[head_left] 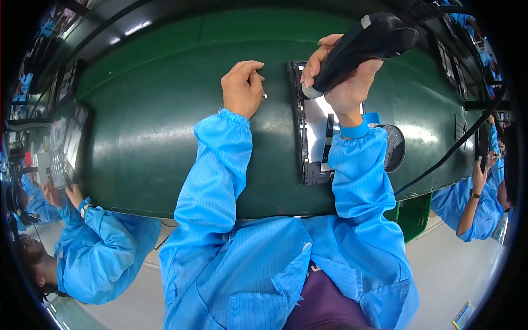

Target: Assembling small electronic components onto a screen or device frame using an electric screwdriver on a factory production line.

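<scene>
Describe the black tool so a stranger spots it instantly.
On the green table, right of centre, lies a black-framed panel. Over it, the right hand grips the black tool. Its thick body and pale end set it apart from the flat panel.

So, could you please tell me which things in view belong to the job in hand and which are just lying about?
Apparently in the job:
black handheld tool, gripped in the right hand
black-framed panel, on the green bench under the tool's tip

Apparently just lying about:
round black mesh container, partly behind the right sleeve
green crate, below the bench edge
</scene>
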Available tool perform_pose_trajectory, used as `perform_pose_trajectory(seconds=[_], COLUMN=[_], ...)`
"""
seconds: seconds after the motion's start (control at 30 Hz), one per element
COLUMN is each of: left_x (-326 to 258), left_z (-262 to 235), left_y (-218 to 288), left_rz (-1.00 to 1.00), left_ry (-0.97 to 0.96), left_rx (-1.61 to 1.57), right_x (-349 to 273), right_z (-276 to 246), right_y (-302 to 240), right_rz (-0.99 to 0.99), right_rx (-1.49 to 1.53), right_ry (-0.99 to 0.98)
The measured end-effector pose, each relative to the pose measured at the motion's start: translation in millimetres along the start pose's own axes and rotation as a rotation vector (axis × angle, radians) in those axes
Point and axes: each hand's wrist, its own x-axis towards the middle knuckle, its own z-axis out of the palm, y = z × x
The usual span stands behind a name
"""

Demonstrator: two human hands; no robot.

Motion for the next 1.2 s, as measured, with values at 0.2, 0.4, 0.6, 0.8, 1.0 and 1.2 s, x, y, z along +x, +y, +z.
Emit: perform_pose_trajectory(seconds=[0.2, 0.4, 0.6, 0.8, 1.0, 1.2], left_x=[1, 2, 0, 0, 2, -3], left_z=[1, 2, 1, 1, 0, 6], left_y=[-4, -2, -3, -4, 1, -1], left_rz=[0.011, 0.003, 0.020, 0.051, 0.037, 0.041], left_ry=[-0.013, -0.010, -0.004, -0.002, 0.008, -0.005], left_rx=[0.016, -0.001, 0.011, 0.041, 0.016, 0.039], right_x=[0, 0, -6, -9, -3, -3], right_z=[-2, -4, 3, 6, 6, -11], right_y=[3, -2, -5, -3, -1, -27], right_rz=[0.016, 0.108, 0.139, 0.152, 0.082, -0.041], right_rx=[-0.004, -0.092, -0.163, -0.199, -0.137, -0.163], right_ry=[-0.002, -0.039, -0.069, -0.090, -0.052, 0.074])
